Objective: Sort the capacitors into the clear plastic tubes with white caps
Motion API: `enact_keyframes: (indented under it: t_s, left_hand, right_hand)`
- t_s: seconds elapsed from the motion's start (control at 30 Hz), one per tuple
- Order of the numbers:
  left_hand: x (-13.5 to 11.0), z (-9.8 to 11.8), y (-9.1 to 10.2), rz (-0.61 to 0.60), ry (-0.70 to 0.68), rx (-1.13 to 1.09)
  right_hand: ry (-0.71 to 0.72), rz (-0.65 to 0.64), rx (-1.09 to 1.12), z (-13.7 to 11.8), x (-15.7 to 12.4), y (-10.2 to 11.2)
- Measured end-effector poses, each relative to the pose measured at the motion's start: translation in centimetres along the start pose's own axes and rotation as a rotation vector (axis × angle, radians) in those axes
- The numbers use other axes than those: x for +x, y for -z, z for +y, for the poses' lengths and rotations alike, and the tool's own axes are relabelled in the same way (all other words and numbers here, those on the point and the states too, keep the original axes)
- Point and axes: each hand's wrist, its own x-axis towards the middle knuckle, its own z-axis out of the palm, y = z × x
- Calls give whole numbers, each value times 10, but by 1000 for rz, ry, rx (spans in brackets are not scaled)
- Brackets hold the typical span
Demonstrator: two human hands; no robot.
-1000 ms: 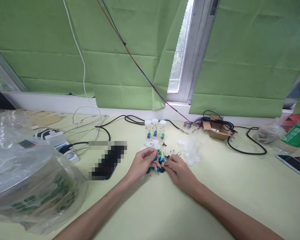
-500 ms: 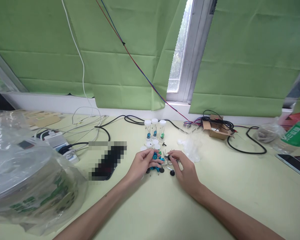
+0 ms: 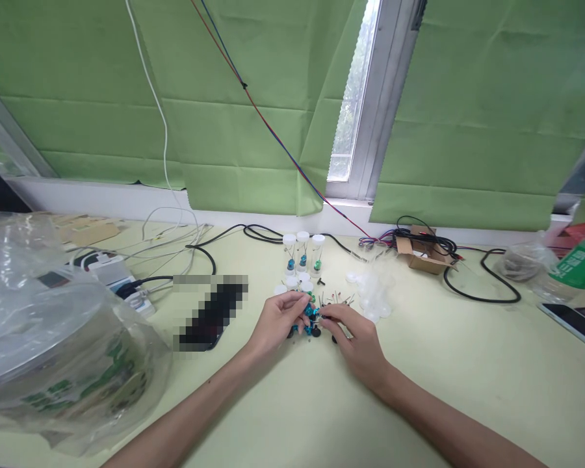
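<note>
Near the middle of the table, my left hand (image 3: 279, 320) is closed, with a small shiny blue part (image 3: 309, 311) between its thumb and fingers. My right hand (image 3: 358, 335) pinches a small dark piece close against that part; the fingertips hide most of it. Below and between the hands lie more blue parts and a round black knob (image 3: 316, 331). Thin metal pins (image 3: 338, 298) are spread just behind my right fingers. Beyond the hands stand three clear tubes (image 3: 303, 252) with white caps, each with a blue or green piece and pins inside.
A heap of clear plastic pieces (image 3: 374, 292) lies right of the tubes. Further right are a small cardboard box (image 3: 426, 259) with cables and a phone (image 3: 572, 325). At left stand a bagged plastic tub (image 3: 73, 364), a power strip (image 3: 136, 299) and a pixelated dark object (image 3: 212, 318).
My right hand has moved left, bringing its fingertips to the blue part in my left hand. The pins behind it now show more clearly. My left hand has turned slightly.
</note>
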Motion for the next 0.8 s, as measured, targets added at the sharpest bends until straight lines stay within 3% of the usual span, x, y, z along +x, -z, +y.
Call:
enact_keyframes:
  t_s: [0.33, 0.8]
  left_hand:
    - [-2, 0, -1, 12, -22, -25]
    - [-6, 2, -8, 30, -110, 88]
  right_hand:
    - [77, -14, -35, 1, -1, -1]
    - [25, -36, -97, 1, -4, -1]
